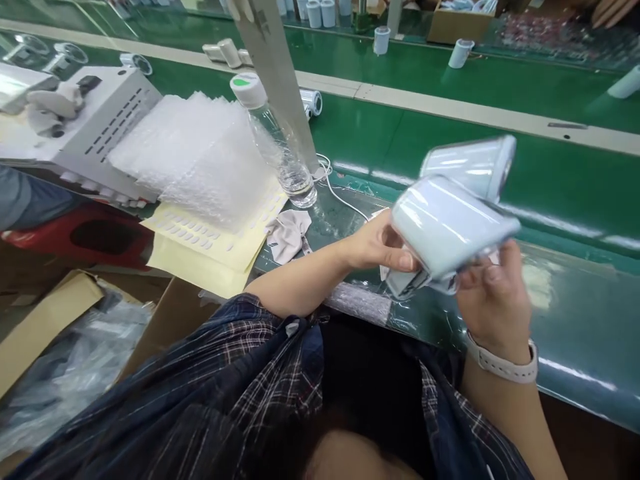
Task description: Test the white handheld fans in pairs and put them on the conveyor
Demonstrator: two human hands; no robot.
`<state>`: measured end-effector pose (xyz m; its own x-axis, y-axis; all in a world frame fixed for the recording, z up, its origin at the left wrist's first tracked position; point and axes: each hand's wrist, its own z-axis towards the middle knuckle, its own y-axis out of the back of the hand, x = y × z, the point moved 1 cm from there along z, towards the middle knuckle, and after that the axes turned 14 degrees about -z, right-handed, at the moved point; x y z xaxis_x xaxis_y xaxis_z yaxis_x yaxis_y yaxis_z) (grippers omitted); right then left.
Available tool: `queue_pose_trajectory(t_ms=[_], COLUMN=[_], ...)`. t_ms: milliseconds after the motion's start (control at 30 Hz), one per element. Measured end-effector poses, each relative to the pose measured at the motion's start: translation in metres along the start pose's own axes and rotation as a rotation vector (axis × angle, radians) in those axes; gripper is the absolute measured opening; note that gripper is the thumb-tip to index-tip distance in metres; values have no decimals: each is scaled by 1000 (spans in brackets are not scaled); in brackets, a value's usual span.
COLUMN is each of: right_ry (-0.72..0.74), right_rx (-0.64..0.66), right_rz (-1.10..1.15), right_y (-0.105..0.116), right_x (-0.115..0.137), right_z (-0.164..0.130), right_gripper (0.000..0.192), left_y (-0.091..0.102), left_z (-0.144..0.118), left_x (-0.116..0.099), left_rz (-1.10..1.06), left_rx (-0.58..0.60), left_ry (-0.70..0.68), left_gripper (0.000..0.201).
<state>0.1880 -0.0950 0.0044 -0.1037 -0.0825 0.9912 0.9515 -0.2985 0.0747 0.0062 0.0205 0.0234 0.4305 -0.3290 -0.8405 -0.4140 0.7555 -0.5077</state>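
Both hands grip one pale blue appliance [450,220]: left hand [380,247] closed on its left side, right hand [493,300] clasping from beneath

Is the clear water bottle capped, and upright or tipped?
Capped and upright: the water bottle stands on the green bench, white cap on top, leaning slightly in view.

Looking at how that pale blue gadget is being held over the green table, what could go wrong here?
1. The device is glossy and held in the air by fingertips only, left hand and right hand; it might slip and hit the table.
2. The water bottle stands close to the left elbow, beside a white cable; a bump could tip it.
3. The bubble wrap and sticker sheets overhang the edge and could slide off.
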Motion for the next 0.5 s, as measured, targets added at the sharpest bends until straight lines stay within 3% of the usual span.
queue_pose_trajectory(t_ms=[100,200,300,400,500], right_ry=[-60,-40,-4,-43,-85], right_rx=[98,61,-6,-46,-69], right_rz=[-74,-34,33,66,127], right_y=[2,3,6,7,7], right_x=[0,5,12,16,17], right_z=[-10,-16,-14,-11,-13], right_gripper=[52,49,53,49,38], left_y=[0,5,8,-1,-14], left_z=[2,7,13,13,9], left_x=[-3,0,6,7,4], left_rz=[103,94,-64,-222,-267], left_rx=[42,-152,-309,-259,-182], left_ry=[-61,-111,-47,59,74], left_gripper=[58,58,61,62,71])
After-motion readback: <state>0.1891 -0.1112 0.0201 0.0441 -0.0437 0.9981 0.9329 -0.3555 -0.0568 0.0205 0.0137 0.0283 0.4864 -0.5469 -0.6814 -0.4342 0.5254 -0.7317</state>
